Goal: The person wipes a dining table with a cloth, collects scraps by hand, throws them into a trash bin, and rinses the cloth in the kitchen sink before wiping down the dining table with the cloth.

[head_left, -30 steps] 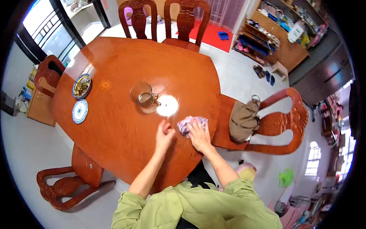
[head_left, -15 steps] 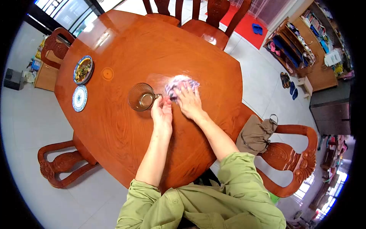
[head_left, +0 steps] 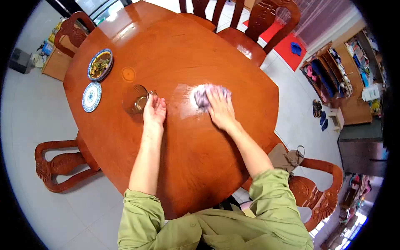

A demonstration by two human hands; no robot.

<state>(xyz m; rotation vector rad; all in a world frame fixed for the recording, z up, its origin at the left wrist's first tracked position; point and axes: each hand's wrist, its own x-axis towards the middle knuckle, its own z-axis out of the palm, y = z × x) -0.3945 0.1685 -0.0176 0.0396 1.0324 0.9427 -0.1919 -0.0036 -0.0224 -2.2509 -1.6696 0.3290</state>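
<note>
My left hand (head_left: pixel 155 110) is closed on the handle of a brown see-through glass mug (head_left: pixel 134 100). Whether the mug rests on the wood or hangs just above it, I cannot tell. My right hand (head_left: pixel 221 107) presses a crumpled purple-and-white cloth (head_left: pixel 203 98) against the polished wooden table (head_left: pixel 187 154), fingers spread over it. A shiny, wet-looking patch shows on the wood beside the cloth. Left of the mug lie a blue-and-white plate (head_left: pixel 91 97) and a patterned bowl (head_left: pixel 100 65) with food in it.
Carved wooden chairs stand around the table, one at the left (head_left: pixel 62 164) and one at the right (head_left: pixel 312 193) with a brown drawstring bag (head_left: pixel 284 159) on it. A shoe rack (head_left: pixel 323 77) stands beyond, with sandals on the tiled floor.
My left hand and the mug have moved left, away from the cloth. My right hand has slid the cloth a little to the right. The view has shifted slightly.
</note>
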